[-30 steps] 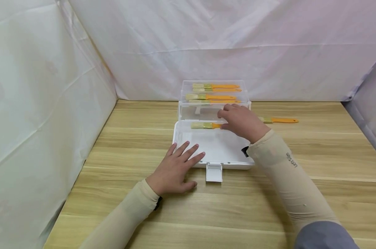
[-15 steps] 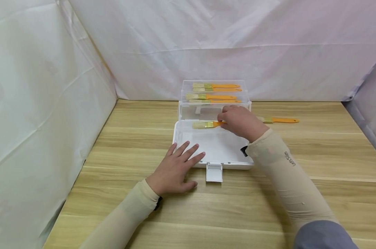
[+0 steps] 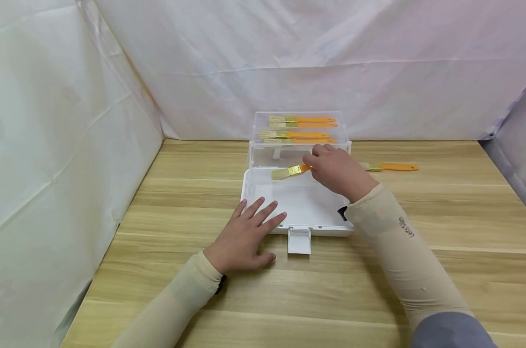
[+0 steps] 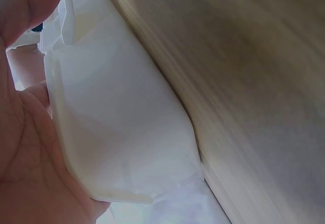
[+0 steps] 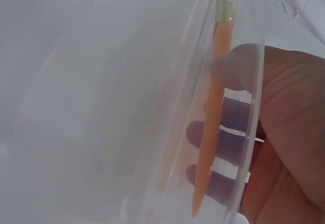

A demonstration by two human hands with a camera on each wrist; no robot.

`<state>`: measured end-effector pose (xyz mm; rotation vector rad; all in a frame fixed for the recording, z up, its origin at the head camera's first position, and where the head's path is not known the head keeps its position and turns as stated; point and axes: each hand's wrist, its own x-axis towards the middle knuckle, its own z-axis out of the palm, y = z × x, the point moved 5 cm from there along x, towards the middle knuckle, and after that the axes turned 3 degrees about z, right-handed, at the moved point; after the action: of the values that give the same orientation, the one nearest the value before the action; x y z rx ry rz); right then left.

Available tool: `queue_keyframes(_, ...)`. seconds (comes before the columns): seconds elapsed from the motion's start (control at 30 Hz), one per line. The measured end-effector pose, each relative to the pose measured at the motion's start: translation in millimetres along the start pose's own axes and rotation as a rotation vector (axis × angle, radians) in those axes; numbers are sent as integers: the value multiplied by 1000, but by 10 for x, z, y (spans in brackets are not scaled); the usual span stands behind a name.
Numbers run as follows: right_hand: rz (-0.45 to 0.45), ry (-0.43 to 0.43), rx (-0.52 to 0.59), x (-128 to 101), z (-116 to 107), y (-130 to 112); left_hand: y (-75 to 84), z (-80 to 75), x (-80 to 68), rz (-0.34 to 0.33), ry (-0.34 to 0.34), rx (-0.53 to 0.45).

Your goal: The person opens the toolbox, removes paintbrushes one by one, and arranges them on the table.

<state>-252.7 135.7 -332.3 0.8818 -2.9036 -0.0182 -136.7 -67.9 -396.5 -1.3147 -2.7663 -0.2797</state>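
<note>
Orange marks the handle of the brush [image 3: 294,170] near the middle of the head view, pinched between the thumb and fingers of the right hand [image 3: 338,170]. Its pale bristles point left and slightly downward, over the far part of a white box [image 3: 299,205]; whether they touch the surface beneath, I cannot tell. In the right wrist view, the handle runs down the right half of the frame, seen through clear plastic, with the thumb on one side and fingertips on the other.

The left hand [image 3: 242,241], lower left of centre, holds nothing: its fingers are spread apart and rest over the box's near left corner, the thumb out to the right. A white latch [image 3: 299,241] hangs from the box's near edge, just beside that hand.

Behind, at upper centre, a clear plastic lid [image 3: 284,158] rises from the box's far side, and four brushes [image 3: 308,135] with orange handles lie in it in two pairs, bristles leftward. Right of centre, another brush [image 3: 399,167] lies on the wood-grain table [image 3: 445,208], its bristle end partly behind the right hand. Beige sleeves [image 3: 404,246] cover both forearms, and white cloth [image 3: 332,48] fills the top of the frame.
</note>
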Motion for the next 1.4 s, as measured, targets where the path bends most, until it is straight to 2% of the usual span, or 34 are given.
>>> queue_keyframes(0.43,56,-43,-44,-22,41,21,-9,18,-2,-1,-1,5)
queue_keyframes(1.4,76,93,-49,-138,-22,-32,-11,11,4,-11,-11,3)
